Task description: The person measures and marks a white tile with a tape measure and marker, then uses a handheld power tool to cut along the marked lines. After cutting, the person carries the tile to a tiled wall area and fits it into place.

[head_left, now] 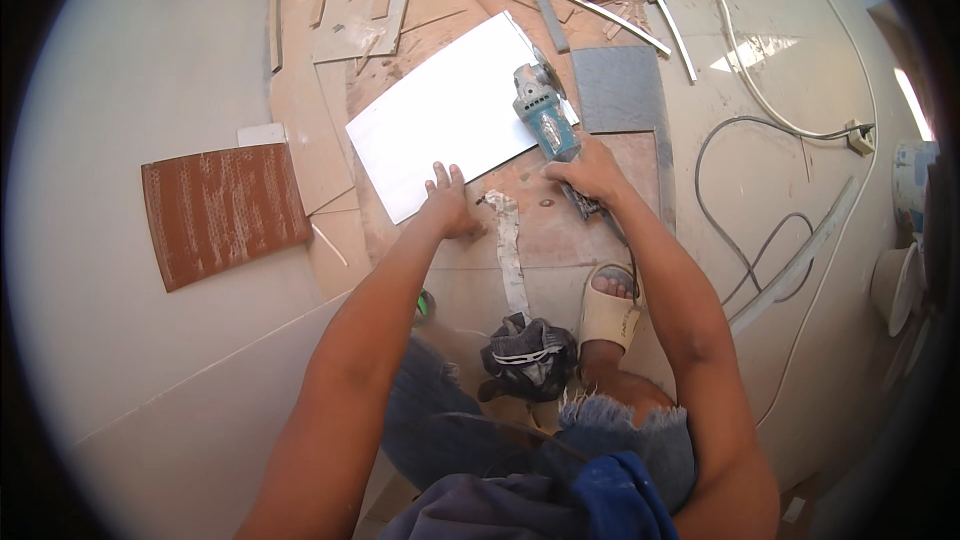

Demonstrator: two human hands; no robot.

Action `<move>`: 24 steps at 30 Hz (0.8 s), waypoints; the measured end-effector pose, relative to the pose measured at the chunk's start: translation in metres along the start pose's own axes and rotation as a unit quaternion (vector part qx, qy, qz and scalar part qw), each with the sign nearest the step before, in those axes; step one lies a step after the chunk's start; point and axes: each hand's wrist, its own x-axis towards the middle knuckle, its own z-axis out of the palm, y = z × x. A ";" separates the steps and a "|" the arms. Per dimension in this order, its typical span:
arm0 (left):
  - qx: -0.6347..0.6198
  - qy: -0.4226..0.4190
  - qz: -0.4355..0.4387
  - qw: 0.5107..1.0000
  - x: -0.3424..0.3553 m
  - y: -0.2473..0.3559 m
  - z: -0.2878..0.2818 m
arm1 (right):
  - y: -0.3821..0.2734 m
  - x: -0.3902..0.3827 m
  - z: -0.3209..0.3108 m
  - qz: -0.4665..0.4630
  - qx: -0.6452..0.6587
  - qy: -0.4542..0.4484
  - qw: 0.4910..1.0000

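Observation:
A white rectangular tile (440,115) lies tilted across a dusty board on the floor in front of me. My left hand (452,208) rests at its near edge, fingers stretched out, some of them on the tile's surface. My right hand (592,172) is wrapped round the rear body of a teal angle grinder (546,120). The grinder's head sits over the tile's right end, its disc partly visible at that edge. Whether the disc is spinning or touching the tile I cannot tell.
A brown tile (225,212) lies back-up at left, a grey tile (618,90) at right. Strips and offcuts (545,0) litter the far side. A dark cable (705,170) loops right toward a socket block (859,137). A dark cloth bundle (528,355) lies near my sandalled foot (612,305).

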 end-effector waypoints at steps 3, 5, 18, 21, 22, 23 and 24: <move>-0.001 -0.005 -0.003 1.000 -0.004 0.006 -0.005 | 0.018 0.007 0.010 -0.030 -0.026 0.059 0.998; -0.001 -0.007 -0.005 1.000 -0.004 0.006 -0.006 | 0.019 0.005 0.010 -0.034 -0.025 0.062 0.997; 0.006 -0.003 -0.011 1.000 -0.003 0.008 -0.006 | 0.022 -0.008 0.007 -0.031 0.006 0.059 0.998; 0.001 0.017 -0.001 1.000 0.007 -0.005 0.005 | 0.013 -0.016 0.006 -0.034 0.024 0.069 0.997; -0.002 0.024 0.008 1.000 0.008 -0.006 0.007 | 0.015 -0.017 0.007 -0.025 0.032 0.060 0.997; -0.002 0.021 0.005 1.000 0.010 -0.007 0.009 | 0.018 -0.015 0.007 -0.016 0.041 0.050 0.998; -0.001 0.018 0.001 1.000 0.007 -0.005 0.007 | 0.022 -0.014 0.008 -0.009 0.050 0.040 0.998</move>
